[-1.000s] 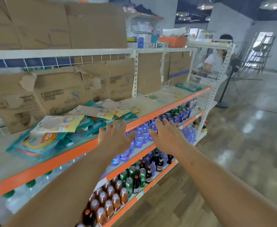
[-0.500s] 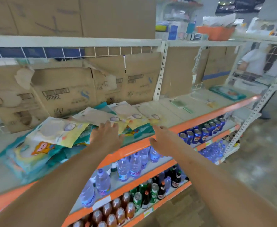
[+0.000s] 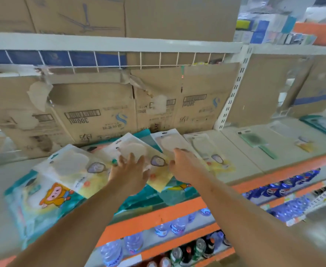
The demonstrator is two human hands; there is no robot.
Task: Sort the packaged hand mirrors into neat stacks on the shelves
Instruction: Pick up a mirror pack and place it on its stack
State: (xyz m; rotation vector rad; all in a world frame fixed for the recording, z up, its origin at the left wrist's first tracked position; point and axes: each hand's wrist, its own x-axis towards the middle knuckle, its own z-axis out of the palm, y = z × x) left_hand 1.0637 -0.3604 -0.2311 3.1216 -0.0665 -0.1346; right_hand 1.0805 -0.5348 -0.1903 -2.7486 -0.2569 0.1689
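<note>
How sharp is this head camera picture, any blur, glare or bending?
Head view: motion blur softens everything, so print on the mirror packages is unreadable; the left hand and right hand have smeared edges; the wide lens bows the upper shelf rail; lighting is even, no strong glare.

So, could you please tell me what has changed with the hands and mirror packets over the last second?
Both hands moved forward from before the shelf's orange edge to over the packets: the left hand spreads above a yellow-and-white packet, the right hand reaches the white packet beside it. Neither grips anything. The packets stay in the same loose, overlapping pile.
</note>
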